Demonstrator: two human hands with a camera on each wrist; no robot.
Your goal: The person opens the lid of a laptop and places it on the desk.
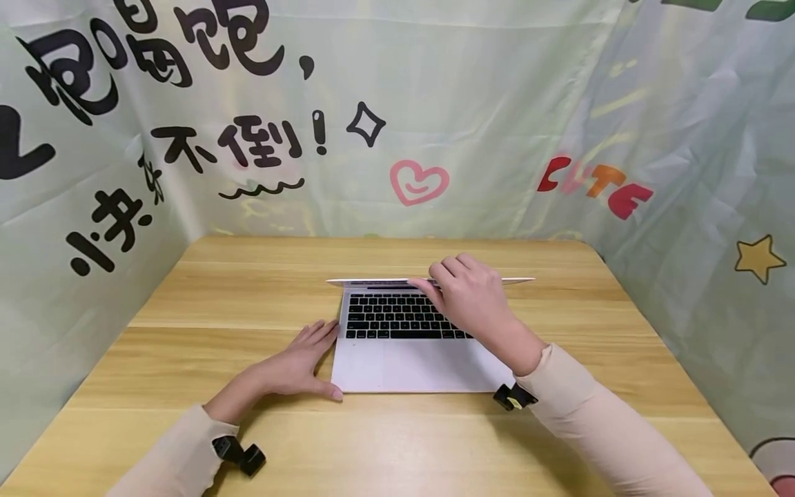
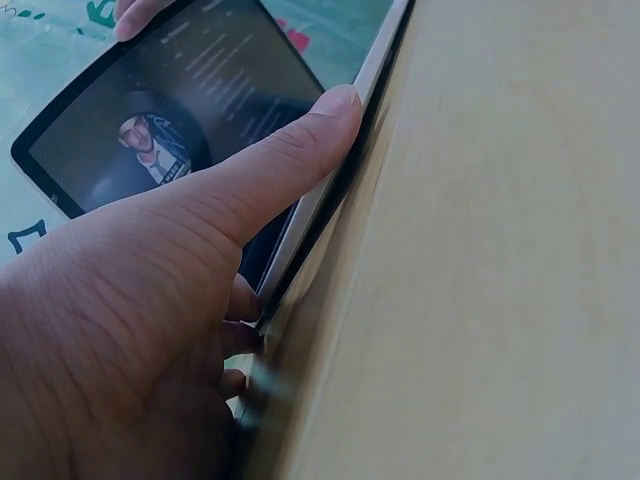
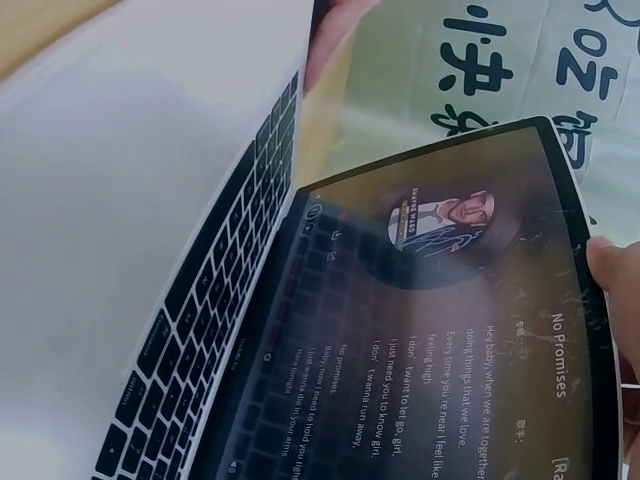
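Observation:
A silver laptop (image 1: 391, 366) with black keys (image 1: 397, 317) lies unfolded on the table, its lid (image 1: 366, 282) raised and seen nearly edge-on from the head. My right hand (image 1: 475, 300) pinches the lid's top edge, thumb on the screen side and fingers behind. The lit screen (image 3: 440, 310) shows a round portrait and lines of song lyrics in the right wrist view. At the base's front left corner, my left hand (image 1: 298, 366) rests with fingers extended along the side and thumb (image 2: 310, 125) against the front edge. My right hand and forearm hide the keyboard's right part.
The wooden table (image 1: 205, 297) has walls of pale green printed cloth (image 1: 497, 103) behind it and on both sides. A small black camera (image 1: 239, 455) is strapped to the left sleeve, another black device (image 1: 514, 397) to the right one.

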